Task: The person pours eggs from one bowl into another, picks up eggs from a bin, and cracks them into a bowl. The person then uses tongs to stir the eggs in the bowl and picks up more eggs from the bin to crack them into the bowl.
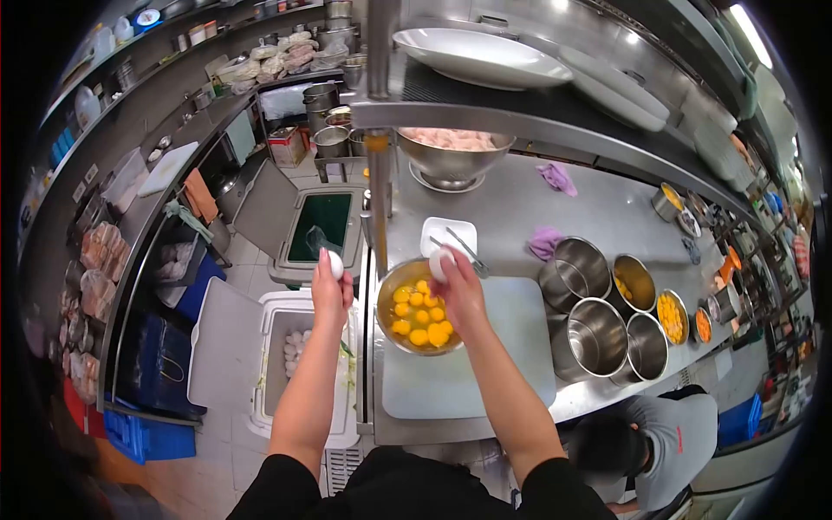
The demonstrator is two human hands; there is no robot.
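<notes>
My left hand (331,290) is closed on a white egg (335,264), held over the gap between the open bins and the steel counter. Another white egg (440,263) is in my right hand (459,293), above the right rim of a metal bowl. That bowl (387,334) holds several yellow yolks (419,317) in clear egg white and rests on the left part of a pale cutting board (511,347). Behind it a white dish (438,227) bears metal tongs or chopsticks. Below my left hand, an open white bin (260,381) contains several eggs (295,347).
Several steel pots (592,336) stand right of the board. A metal shelf (537,121) with white plates crosses above the counter. Behind is a large bowl of pale meat (451,156). A person in grey (676,442) bends at the lower right. A second open bin (299,204) lies beyond the first.
</notes>
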